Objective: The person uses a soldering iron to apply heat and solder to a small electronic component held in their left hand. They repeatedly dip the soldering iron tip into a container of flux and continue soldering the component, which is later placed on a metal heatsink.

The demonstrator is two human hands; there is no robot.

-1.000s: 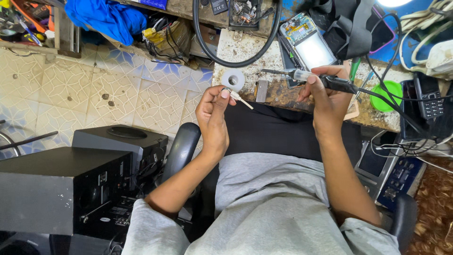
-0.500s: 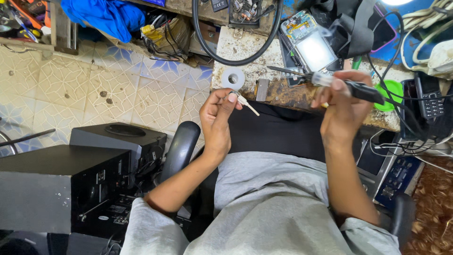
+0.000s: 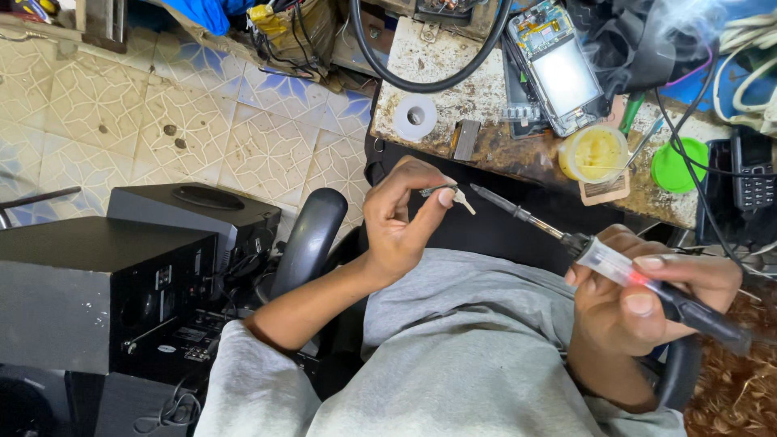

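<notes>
My left hand (image 3: 401, 222) pinches a small white part with a thin wire (image 3: 453, 195) between thumb and fingertips, held above my lap. My right hand (image 3: 639, 295) grips a soldering iron (image 3: 599, 257) by its clear and black handle. The iron's dark tip points left and ends just right of the small part, close to it but apart. An opened phone (image 3: 558, 69) with bare circuit board lies on the worn workbench (image 3: 486, 133) beyond my hands. A yellow tub of paste (image 3: 595, 152) stands near the bench edge.
A roll of white tape (image 3: 414, 117) and a small metal block (image 3: 465, 139) lie on the bench. A green lid (image 3: 678, 164), a black handset (image 3: 753, 170) and tangled cables sit at right. Black speaker boxes (image 3: 121, 267) stand on the tiled floor at left, beside the chair armrest (image 3: 312, 235).
My right hand has drawn the soldering iron down from the bench to my lap, its tip now aimed at the small part. My left hand has lowered slightly.
</notes>
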